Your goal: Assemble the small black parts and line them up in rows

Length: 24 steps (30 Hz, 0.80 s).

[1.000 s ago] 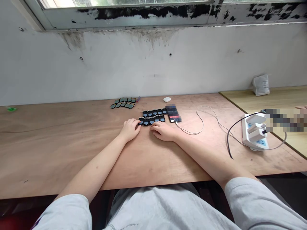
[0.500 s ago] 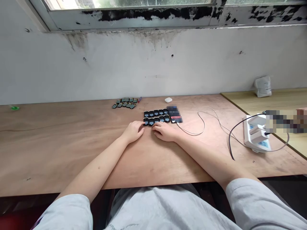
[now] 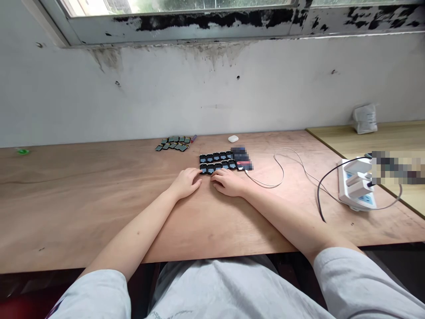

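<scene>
Two rows of small black plastic parts with blue-grey faces lie on the wooden table in front of me. My left hand rests on the tabletop, its fingers loosely curved and its fingertips at the left end of the nearer row. Just to the right, my right hand lies palm down with relaxed fingers, its fingertips at the lower edge of that same row. Nothing appears to be held in either hand. Farther back on the left are several flat green-grey square pieces in two rows, with a small purple-handled tool beside them.
A pixelated dark device adjoins the rows, with a white cable running from it. On the right stands a white power strip with plugs. A white case, a white packet and a green object lie near the wall.
The view has shifted very slightly. Both hands stay in nearly the same place, and the parts have not visibly moved.
</scene>
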Available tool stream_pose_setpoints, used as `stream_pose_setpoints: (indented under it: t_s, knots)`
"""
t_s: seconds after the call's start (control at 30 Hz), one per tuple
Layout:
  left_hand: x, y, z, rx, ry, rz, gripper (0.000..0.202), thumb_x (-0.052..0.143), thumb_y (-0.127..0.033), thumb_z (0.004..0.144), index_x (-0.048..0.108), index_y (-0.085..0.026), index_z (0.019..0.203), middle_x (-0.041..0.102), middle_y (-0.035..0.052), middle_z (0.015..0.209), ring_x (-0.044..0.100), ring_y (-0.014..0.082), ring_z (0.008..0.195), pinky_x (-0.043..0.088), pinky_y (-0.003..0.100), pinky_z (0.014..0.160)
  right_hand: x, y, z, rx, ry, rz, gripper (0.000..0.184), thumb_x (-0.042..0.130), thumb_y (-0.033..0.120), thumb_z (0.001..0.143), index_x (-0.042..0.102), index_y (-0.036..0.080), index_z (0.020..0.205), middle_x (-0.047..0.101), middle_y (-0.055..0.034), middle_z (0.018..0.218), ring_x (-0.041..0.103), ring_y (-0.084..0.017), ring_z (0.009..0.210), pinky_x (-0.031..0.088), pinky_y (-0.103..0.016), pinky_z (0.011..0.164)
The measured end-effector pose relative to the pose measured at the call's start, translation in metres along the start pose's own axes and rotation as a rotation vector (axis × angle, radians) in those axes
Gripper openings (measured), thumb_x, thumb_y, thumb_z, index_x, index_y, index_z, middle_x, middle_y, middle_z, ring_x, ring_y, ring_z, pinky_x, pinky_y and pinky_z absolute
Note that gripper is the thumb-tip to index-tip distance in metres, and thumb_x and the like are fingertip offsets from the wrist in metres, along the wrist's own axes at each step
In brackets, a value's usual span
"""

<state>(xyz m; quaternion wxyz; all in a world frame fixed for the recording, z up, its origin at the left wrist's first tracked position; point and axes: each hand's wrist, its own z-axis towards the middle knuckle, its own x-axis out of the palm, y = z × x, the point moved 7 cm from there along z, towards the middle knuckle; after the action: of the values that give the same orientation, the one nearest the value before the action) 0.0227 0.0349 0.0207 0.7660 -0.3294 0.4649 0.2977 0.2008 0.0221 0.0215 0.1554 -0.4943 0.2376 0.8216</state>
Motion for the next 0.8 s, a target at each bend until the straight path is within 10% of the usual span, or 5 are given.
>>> stream_pose_setpoints:
  t_s: [0.8]
  knots:
    - [0.0026,0.0091,0.0007,-0.083,0.023,-0.013,0.048,0.053,-0.038,0.097,0.057,-0.019,0.140,0.062,0.0139,0.142,0.057,0.0327,0.132,0.045,0.052,0.113,-0.0021,0.0000,0.0000,0.009,-0.020,0.004,0.022,0.061,0.018,0.095,0.070,0.019,0.115,0.065,-0.0123,0.125,0.058,-0.027,0.112,0.050,-0.044,0.101]
